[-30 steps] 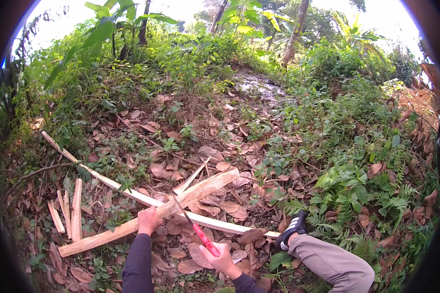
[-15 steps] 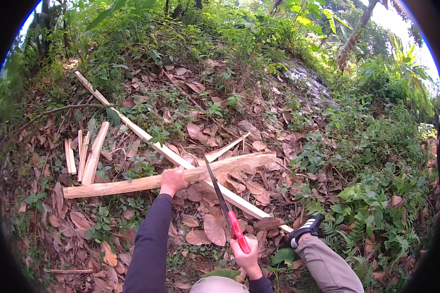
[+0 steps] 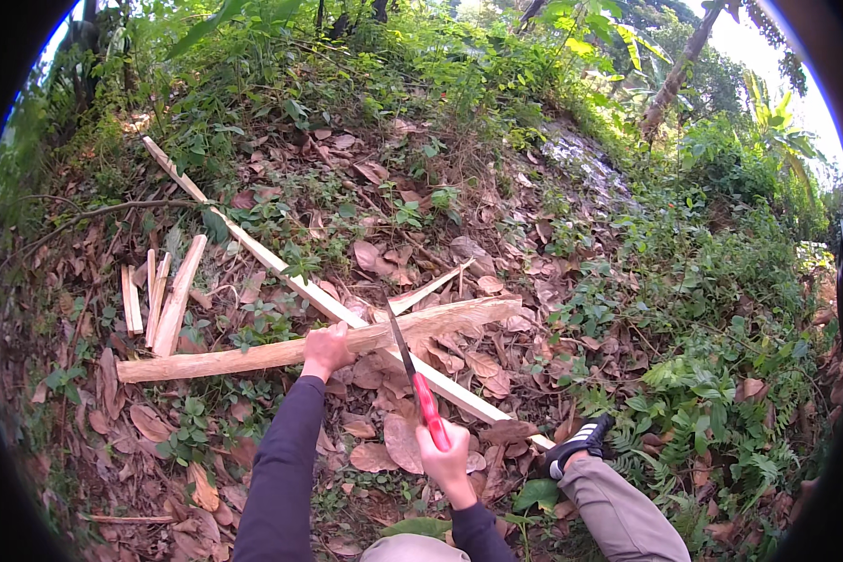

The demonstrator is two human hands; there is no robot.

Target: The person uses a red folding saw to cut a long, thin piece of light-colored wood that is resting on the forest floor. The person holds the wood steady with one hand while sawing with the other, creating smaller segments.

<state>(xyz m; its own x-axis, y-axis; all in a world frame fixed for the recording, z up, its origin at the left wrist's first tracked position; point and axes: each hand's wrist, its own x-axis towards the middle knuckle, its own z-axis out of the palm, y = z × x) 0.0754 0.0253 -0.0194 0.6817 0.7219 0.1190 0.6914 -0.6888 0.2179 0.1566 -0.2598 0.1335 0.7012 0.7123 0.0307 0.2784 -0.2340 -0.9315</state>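
Note:
A thick, pale length of wood point(image 3: 225, 363) lies crosswise over a long, straight wooden strip point(image 3: 281, 270). My left hand point(image 3: 328, 350) is wrapped round the thick piece, just left of where the two cross. In my right hand point(image 3: 447, 456) is the red handle of a handsaw point(image 3: 427, 412). The saw's dark blade rests across the thick piece, a short way right of my left hand, with its tip reaching past the far side. Whether the teeth have cut into the wood cannot be made out.
Several short split sticks point(image 3: 175, 295) lie at the left, and another pale stick point(image 3: 431, 287) lies beyond the crossing. My shoe point(image 3: 579, 444) is by the strip's near end. Dry leaves point(image 3: 403, 440) and green plants point(image 3: 684, 375) cover the slope. A thin branch point(image 3: 112, 213) arches at the far left.
My right hand has drawn the saw's handle forward, up and left, pushing the blade farther across the wood. My left hand keeps its grip, and the view has shifted slightly.

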